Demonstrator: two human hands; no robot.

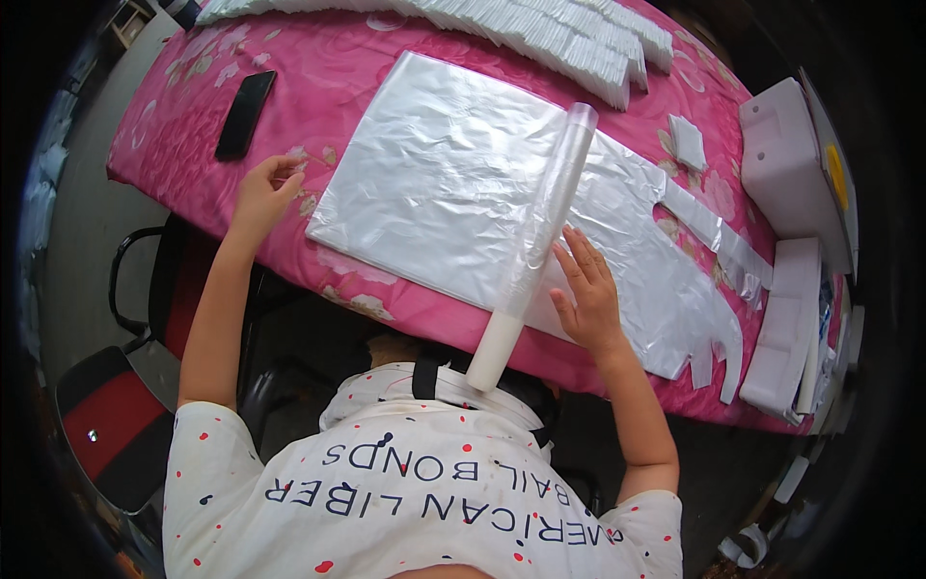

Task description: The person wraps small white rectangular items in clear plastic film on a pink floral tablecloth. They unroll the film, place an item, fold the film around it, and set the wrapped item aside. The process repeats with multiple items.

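Observation:
A flat pile of clear plastic vest-handled bags lies on the table, its cut handles toward the right. Across the pile, slanting down over the near table edge, rests a white roller tube with clear film wrapped around its upper length. My right hand is beside the roller, fingers spread, close against its right side; whether it touches cannot be told. Left of the pile, my left hand hovers over the cloth with loosely bent fingers, thumb apart, and nothing visible in it.
A pink floral cloth covers the table. A black phone lies at the left. Folded white packs line the far edge, with a small one at the right. White foam boxes stand at the right edge; chairs at lower left.

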